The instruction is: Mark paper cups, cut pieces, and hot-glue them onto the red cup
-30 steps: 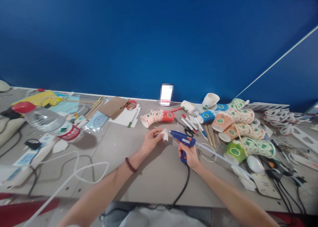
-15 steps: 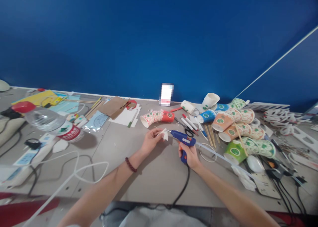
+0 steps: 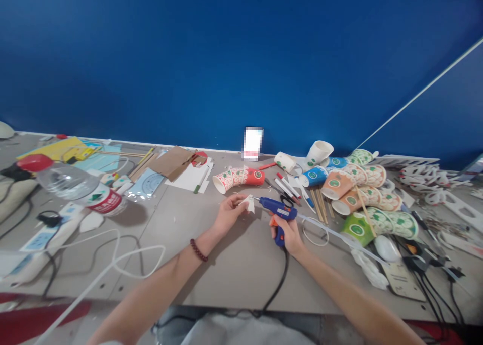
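My left hand (image 3: 229, 213) pinches a small white piece of paper (image 3: 250, 204) over the middle of the table. A blue hot glue gun (image 3: 277, 209) is gripped in my right hand (image 3: 290, 234), its nozzle pointing left, at or very near the paper's right edge. Whether the tip touches the paper I cannot tell. A long clear glue stick (image 3: 328, 228) sticks out of the gun's back, and its black cord (image 3: 281, 284) runs down toward the table's front edge. Just beyond my left hand lies a nested row of red and white paper cups (image 3: 241, 177).
Paper cups in blue, orange and green (image 3: 356, 229) lie at the right beside wooden sticks (image 3: 321, 204), markers (image 3: 289, 188) and black scissors (image 3: 287, 200). On the left are a water bottle (image 3: 75, 184), a power strip (image 3: 45, 242) and a looping white cable (image 3: 116, 259). A phone-like screen (image 3: 252, 144) stands by the wall.
The white paper has turned and shifted very slightly to the left in my left hand, by the nozzle. My right hand and the glue gun have barely moved.
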The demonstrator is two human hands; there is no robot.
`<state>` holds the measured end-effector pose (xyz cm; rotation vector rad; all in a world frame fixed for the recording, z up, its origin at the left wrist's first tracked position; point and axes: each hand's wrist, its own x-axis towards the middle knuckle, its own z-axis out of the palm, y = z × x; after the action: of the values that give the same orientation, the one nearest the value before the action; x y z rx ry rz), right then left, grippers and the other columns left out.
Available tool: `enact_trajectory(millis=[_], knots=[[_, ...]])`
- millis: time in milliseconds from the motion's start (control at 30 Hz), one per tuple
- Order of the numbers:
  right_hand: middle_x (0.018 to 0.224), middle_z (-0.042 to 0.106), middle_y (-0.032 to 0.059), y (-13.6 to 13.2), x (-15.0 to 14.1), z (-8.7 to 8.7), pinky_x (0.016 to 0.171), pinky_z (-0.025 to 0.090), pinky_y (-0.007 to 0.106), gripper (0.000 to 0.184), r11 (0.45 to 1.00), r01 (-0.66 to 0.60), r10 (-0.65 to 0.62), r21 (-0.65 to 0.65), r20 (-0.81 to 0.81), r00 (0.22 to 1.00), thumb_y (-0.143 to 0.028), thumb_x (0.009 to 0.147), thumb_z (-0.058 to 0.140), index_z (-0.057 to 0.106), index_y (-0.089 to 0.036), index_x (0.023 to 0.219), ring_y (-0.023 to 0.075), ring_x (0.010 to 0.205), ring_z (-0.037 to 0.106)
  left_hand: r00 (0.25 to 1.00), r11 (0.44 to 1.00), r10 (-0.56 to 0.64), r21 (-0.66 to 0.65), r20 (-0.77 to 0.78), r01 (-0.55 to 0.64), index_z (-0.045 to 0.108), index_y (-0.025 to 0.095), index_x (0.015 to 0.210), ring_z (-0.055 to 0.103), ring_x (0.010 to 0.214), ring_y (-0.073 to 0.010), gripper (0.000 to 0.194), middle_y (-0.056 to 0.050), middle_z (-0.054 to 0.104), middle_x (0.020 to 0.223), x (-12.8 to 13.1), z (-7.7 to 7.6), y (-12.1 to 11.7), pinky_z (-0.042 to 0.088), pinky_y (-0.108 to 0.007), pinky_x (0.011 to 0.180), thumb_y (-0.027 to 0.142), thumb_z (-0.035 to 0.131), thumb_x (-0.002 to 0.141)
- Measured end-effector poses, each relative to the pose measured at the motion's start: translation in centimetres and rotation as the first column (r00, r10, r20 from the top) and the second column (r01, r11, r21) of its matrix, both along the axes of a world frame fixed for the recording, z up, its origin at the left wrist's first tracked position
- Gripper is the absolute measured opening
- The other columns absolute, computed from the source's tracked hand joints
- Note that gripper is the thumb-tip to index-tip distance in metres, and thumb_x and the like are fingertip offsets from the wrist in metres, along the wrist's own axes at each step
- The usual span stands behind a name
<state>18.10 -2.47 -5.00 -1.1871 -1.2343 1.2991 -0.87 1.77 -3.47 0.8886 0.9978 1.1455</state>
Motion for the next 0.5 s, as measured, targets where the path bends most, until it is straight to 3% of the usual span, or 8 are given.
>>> enact_trajectory(millis=[300, 500], knots=[[0.04, 0.052, -0.0014, 0.03, -0.18, 0.18, 0.042, 0.036, 0.023, 0.042, 1.0, 0.026, -0.026, -0.014, -0.016, 1.0, -0.056, 0.078, 0.056, 0.056, -0.018, 0.062, 0.0104, 0.038, 0.045, 1.0, 1.0, 0.023, -0.004, -0.007, -0.023, 0.067, 0.015, 0.087, 0.063, 0.062, -0.0141, 0.046, -0.005, 0.07, 0.077, -0.03, -0.04, 0.04, 0.053, -0.028, 0.064, 0.045, 0.081, 0.056], [0.04, 0.052, -0.0016, 0.12, -0.15, -0.01, 0.041, 0.035, 0.023, 0.042, 0.997, 0.051, -0.052, -0.05, -0.014, 0.999, -0.057, 0.076, 0.057, 0.058, -0.017, 0.065, 0.0101, 0.037, 0.045, 0.999, 0.999, 0.035, 0.0, -0.007, -0.035, 0.066, 0.015, 0.085, 0.06, 0.057, -0.0126, 0.046, -0.003, 0.069, 0.07, 0.0, 0.16, 0.01, 0.053, -0.028, 0.061, 0.046, 0.082, 0.054]])
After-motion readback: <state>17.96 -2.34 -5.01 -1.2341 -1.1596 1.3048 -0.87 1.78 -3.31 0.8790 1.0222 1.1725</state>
